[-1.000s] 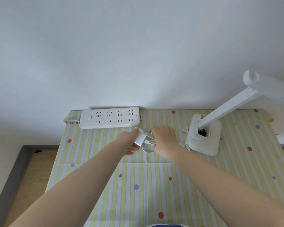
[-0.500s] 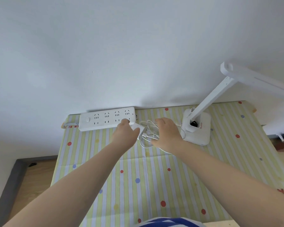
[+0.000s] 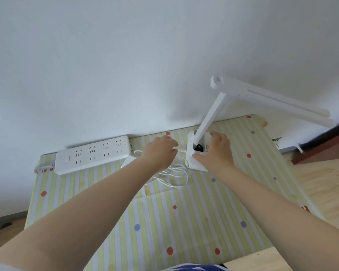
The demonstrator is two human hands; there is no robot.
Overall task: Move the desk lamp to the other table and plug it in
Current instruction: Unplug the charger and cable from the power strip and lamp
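Observation:
The white desk lamp (image 3: 199,163) stands at the back of the table, its arm rising to a long head (image 3: 272,98) that reaches right. My right hand (image 3: 216,151) grips the lamp's base, thumb on the near side and fingers over the top. My left hand (image 3: 160,151) is just left of the base, fingers curled down onto the end of the white cable (image 3: 176,173), which lies in loose loops. The white plug adapter (image 3: 127,161) lies on the cloth, partly hidden by my left forearm, beside the white power strip (image 3: 92,153).
The table (image 3: 164,222) has a yellow-striped, dotted cloth and stands against a white wall. The power strip lies along the back left edge. Wooden floor (image 3: 325,188) and a dark piece of furniture (image 3: 321,147) are to the right.
My left hand let go of the adapter and moved right to the cable end at the lamp. My right hand moved from the cable onto the lamp base.

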